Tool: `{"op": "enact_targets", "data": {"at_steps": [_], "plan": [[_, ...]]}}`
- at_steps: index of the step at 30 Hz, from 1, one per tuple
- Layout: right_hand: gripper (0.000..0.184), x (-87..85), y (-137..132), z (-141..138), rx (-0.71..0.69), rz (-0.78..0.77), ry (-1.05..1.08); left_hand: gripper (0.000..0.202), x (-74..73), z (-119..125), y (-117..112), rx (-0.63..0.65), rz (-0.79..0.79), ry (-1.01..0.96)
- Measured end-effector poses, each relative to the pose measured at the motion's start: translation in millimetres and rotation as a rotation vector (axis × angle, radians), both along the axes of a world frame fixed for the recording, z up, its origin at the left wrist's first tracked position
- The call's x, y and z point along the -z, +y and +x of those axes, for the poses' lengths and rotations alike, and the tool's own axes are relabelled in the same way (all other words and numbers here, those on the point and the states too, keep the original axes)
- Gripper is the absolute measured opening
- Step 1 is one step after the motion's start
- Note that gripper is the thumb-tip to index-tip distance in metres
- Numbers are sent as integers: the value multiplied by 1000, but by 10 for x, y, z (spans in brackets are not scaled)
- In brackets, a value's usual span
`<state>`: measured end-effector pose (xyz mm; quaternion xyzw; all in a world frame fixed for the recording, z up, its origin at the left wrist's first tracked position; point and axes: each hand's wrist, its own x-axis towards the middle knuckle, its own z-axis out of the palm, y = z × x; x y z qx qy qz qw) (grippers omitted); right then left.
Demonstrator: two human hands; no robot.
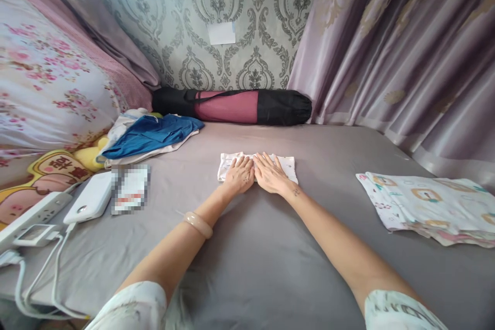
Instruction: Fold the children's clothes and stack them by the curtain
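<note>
A small white folded cloth [288, 166] with a faint print lies on the grey bed sheet [247, 258] in the middle. My left hand [240, 174] rests flat on its left half, fingers stretched out. Beside it, touching, my right hand [271, 173] lies flat on the right half, fingers spread forward. Neither hand grips anything. A pale bangle [198, 224] sits on my left forearm.
A stack of folded printed cloths [433, 206] lies at the right. Blue and white clothes [150, 134] are heaped at the back left. A rolled mat in a black bag [232, 105] lies along the wall. A power bank [88, 203], power strip [31, 214] and cables sit at the left edge.
</note>
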<state>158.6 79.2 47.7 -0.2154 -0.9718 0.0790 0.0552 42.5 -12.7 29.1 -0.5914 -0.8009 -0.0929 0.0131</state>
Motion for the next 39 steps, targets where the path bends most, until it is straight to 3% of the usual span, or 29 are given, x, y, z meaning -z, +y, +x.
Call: {"op": "enact_targets", "data": {"at_steps": [9, 15, 18, 27, 31, 36, 39], "plan": [[56, 218, 104, -28, 3, -9, -2, 55, 120, -164, -25, 12, -31, 2], [56, 141, 110, -27, 3, -63, -35, 55, 18, -179, 9, 19, -113, -58], [58, 88, 106, 18, 58, -38, -7, 55, -39, -180, 6, 0, -78, -39], [56, 195, 52, 56, 154, 25, 13, 65, 44, -150, -35, -2, -54, 6], [58, 145, 138, 77, 128, -55, -51, 65, 6, -201, -49, 32, -77, 19], [65, 177, 271, 196, 202, 60, -51, 65, 30, -314, -141, -57, -13, 107], [69, 246, 295, 221, 236, 50, -77, 69, 65, -354, -156, -68, -42, 82]]}}
